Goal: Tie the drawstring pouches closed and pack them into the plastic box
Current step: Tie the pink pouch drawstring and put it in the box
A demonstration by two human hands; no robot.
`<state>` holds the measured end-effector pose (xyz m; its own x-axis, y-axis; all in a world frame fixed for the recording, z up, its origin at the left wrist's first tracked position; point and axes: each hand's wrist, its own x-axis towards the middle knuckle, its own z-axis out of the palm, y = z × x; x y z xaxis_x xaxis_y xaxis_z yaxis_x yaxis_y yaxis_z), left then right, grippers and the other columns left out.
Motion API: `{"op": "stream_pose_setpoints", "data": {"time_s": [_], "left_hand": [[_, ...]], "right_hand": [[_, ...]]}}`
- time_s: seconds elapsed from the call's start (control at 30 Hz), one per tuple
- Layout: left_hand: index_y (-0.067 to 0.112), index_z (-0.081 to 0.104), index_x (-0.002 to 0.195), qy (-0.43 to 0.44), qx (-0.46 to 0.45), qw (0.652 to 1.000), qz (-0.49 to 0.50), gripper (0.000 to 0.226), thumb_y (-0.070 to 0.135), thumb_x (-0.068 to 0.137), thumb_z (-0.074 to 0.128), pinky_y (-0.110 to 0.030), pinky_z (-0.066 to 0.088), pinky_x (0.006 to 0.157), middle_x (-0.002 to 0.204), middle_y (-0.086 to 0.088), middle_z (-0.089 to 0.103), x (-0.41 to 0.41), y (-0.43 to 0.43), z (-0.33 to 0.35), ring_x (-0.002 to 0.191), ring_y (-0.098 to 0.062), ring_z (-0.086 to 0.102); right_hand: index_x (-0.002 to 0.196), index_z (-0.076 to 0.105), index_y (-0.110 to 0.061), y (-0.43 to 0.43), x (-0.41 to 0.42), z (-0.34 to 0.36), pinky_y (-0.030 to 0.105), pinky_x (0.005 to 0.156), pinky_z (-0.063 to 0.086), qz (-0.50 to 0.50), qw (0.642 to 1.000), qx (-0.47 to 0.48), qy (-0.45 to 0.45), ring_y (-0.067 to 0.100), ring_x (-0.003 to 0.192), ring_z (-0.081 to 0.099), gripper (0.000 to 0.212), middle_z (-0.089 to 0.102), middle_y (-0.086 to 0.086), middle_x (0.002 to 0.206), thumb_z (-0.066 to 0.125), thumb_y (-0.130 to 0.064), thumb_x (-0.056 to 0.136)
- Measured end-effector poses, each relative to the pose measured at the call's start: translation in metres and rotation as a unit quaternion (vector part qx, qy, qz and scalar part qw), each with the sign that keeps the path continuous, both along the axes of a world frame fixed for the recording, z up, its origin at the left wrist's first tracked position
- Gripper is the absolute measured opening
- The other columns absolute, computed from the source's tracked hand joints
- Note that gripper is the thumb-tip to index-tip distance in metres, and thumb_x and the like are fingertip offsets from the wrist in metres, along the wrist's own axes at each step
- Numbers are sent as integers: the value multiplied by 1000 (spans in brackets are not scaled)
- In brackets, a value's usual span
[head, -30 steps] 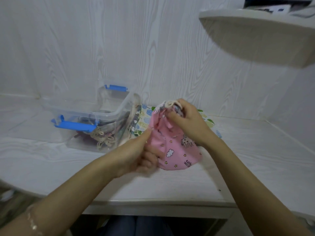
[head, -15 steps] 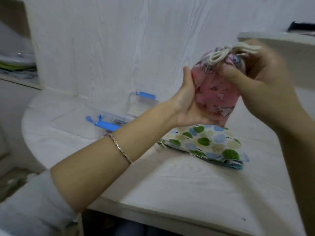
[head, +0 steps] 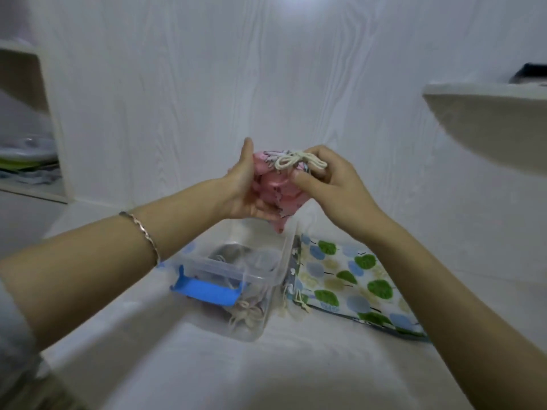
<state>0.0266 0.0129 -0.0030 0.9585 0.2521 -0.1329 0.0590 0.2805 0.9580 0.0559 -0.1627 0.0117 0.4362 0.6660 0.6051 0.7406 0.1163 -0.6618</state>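
A pink printed pouch [head: 273, 187] is held in the air above the clear plastic box [head: 281, 261]. My left hand [head: 244, 187] cups the pouch's body from the left, palm against the fabric. My right hand [head: 328, 184] pinches its gathered neck, where a cream drawstring [head: 291, 162] sits in a knot. The box has a blue latch [head: 205, 292] and holds several pouches with cream cords. A flat pouch with green and blue spots [head: 352, 279] lies on the table right of the box.
The white table [head: 266, 365] runs to a wood-grain wall behind. A rounded white shelf [head: 485, 122] juts out at upper right with a dark object on it. A wall niche [head: 26, 143] at far left holds dishes.
The pink pouch has been lifted off the table and carried over the box. My left hand went from pulling at its side to cupping its body. The view has swung about.
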Motion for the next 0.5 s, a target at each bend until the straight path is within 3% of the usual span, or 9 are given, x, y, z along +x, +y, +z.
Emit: {"op": "stream_pose_setpoints", "data": {"time_s": [0.13, 0.23, 0.33, 0.4, 0.47, 0.5], "left_hand": [[6, 52, 131, 58, -69, 996, -19, 103, 85, 78, 13, -59, 49, 82, 121, -30, 56, 15, 15, -22, 109, -49, 57], [7, 52, 131, 46, -125, 991, -31, 95, 81, 82, 17, -61, 48, 85, 122, -28, 56, 29, 23, -30, 115, -47, 54], [7, 51, 133, 89, -130, 986, -50, 89, 74, 87, 16, -64, 46, 91, 130, -28, 55, 29, 34, -33, 117, -47, 54], [6, 53, 130, 146, -64, 984, -77, 82, 68, 92, 16, -62, 49, 88, 123, -26, 60, 15, 42, -32, 109, -45, 60], [3, 59, 119, 200, 144, 966, -82, 75, 64, 95, 22, -50, 58, 77, 106, -21, 67, -10, 43, -23, 88, -37, 68], [1, 62, 112, 209, 285, 933, -59, 68, 59, 96, 30, -45, 60, 74, 96, -19, 69, -24, 43, -16, 77, -33, 69]], "right_hand": [[98, 58, -5, 20, 20, -13, 54, 84, 51, -7, 999, -33, 40, 32, 86, 66, 14, 68, 18, 92, 62, -18, 93], [101, 58, -2, 28, 27, -15, 51, 83, 51, -17, 997, -56, 44, 26, 85, 65, 15, 69, 19, 93, 62, -15, 93], [102, 59, -6, 35, 27, -19, 48, 77, 51, -21, 995, -95, 29, 28, 83, 65, 15, 68, 18, 93, 62, -18, 93], [98, 60, -10, 38, 23, -22, 36, 66, 47, -23, 990, -142, -6, 16, 71, 60, 15, 64, 5, 81, 64, -23, 92], [91, 59, -13, 41, 16, -26, 26, 62, 40, -30, 980, -189, -56, 6, 62, 49, 16, 56, -6, 72, 66, -28, 90], [88, 58, -15, 43, 11, -28, 24, 60, 37, -31, 974, -214, -67, 3, 59, 47, 16, 54, -10, 68, 66, -29, 90]]}}
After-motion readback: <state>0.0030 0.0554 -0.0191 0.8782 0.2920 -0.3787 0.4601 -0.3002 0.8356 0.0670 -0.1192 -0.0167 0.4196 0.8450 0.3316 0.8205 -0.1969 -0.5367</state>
